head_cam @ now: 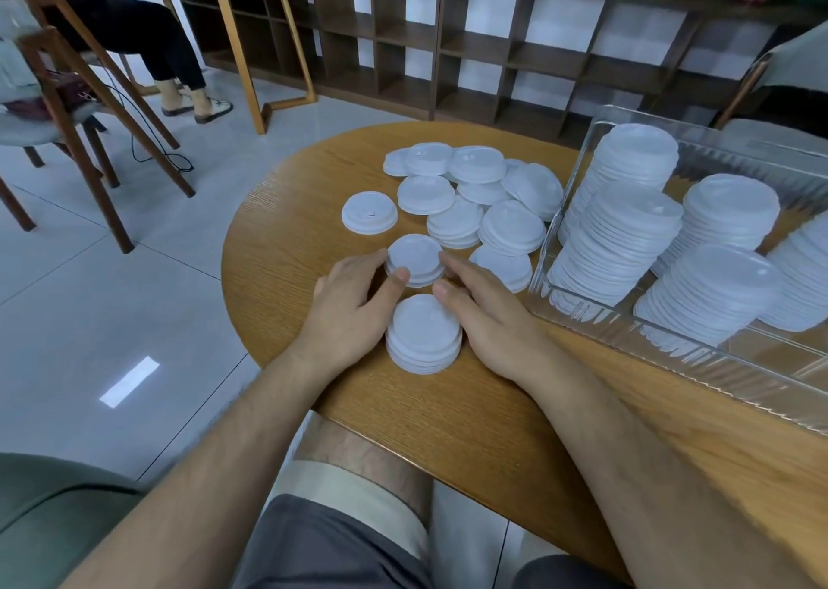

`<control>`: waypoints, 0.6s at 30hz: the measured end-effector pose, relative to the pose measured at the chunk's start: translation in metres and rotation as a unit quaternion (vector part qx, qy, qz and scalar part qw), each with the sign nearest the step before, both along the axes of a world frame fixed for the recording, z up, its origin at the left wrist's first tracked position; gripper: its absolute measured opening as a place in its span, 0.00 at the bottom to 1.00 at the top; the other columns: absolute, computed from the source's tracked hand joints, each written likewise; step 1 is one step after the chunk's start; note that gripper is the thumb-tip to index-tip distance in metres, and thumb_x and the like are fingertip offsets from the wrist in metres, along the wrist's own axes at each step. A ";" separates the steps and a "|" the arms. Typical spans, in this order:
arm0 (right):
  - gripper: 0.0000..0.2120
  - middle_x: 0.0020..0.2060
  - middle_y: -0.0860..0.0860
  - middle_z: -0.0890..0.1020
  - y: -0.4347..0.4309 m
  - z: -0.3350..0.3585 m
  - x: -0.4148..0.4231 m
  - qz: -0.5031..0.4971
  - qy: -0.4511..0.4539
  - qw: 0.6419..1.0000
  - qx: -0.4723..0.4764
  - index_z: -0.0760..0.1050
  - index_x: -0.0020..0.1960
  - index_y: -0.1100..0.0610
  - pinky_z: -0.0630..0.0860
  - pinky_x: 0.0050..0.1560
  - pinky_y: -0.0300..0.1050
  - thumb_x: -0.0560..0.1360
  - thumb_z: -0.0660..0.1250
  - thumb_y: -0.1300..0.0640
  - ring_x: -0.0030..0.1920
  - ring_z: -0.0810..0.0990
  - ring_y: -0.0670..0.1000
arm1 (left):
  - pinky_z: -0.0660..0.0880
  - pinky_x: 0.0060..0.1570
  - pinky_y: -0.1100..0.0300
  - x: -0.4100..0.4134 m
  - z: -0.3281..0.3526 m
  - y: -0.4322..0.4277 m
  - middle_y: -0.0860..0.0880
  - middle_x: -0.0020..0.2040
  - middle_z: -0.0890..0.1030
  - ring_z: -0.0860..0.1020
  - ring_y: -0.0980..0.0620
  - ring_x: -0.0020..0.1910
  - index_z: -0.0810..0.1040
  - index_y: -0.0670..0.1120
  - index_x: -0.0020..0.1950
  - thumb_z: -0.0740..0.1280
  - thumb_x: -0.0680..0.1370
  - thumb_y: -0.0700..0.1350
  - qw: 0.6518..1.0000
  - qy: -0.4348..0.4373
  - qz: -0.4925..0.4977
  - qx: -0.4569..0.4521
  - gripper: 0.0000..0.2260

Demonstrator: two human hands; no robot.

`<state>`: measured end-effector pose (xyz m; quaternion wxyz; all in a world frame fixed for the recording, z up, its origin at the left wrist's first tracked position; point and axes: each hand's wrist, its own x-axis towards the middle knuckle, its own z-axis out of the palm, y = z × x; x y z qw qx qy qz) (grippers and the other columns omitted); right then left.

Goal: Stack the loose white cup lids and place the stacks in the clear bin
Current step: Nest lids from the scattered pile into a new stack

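At the far left, beyond the worktop point(448, 418), a wooden chair point(76, 109) and the legs of a seated person point(148, 37) are seen, both cut off by the frame.

Toward the worktop's left edge a single lid point(369, 212) lies apart from the others, a small slot showing in its top. Nearer the near-left edge, the left hand point(349, 310) is curled round the left side of the far stack point(414, 257). Its thumb is laid on the stack's near rim and one fingertip shows at the far-left rim. The remaining fingers are hidden behind the back of the hand. Just in front of that stack stands the near stack point(423, 333), flanked by both palms and not gripped.

The right hand point(488, 319) closes the grip from the other side, with fingers curved against the far stack's right rim and the thumb at its near-right edge.

Toward the far edge, loose lids point(475, 194) are heaped and overlapped, so the lower ones are hidden and cannot be counted.

At the right edge the clear bin point(672, 360) is cut off by the frame. Tall leaning stacks point(623, 239) are held inside, their bases blurred by the ribbed wall.
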<state>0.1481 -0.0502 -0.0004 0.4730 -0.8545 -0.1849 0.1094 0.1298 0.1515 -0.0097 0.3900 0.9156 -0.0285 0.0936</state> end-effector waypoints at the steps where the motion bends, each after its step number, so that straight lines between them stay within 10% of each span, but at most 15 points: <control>1: 0.39 0.78 0.39 0.63 0.000 0.000 0.000 0.000 0.002 1.000 0.004 0.60 0.80 0.44 0.56 0.80 0.54 0.74 0.54 0.27 0.78 0.57 0.39 | 0.60 0.65 0.52 -0.001 0.001 0.000 0.66 0.59 0.78 0.70 0.60 0.66 0.76 0.62 0.65 0.54 0.82 0.62 1.000 -0.004 -0.003 -0.002 0.16; 18: 0.18 0.67 0.48 0.78 -0.001 0.006 -0.009 0.011 -0.102 0.966 0.237 0.73 0.70 0.53 0.69 0.73 0.47 0.81 0.66 0.63 0.71 0.74 0.48 | 0.75 0.66 0.47 -0.009 -0.004 0.011 0.47 0.63 0.75 0.77 0.46 0.65 0.78 0.47 0.68 0.74 0.74 0.52 0.965 -0.086 -0.027 -0.248 0.23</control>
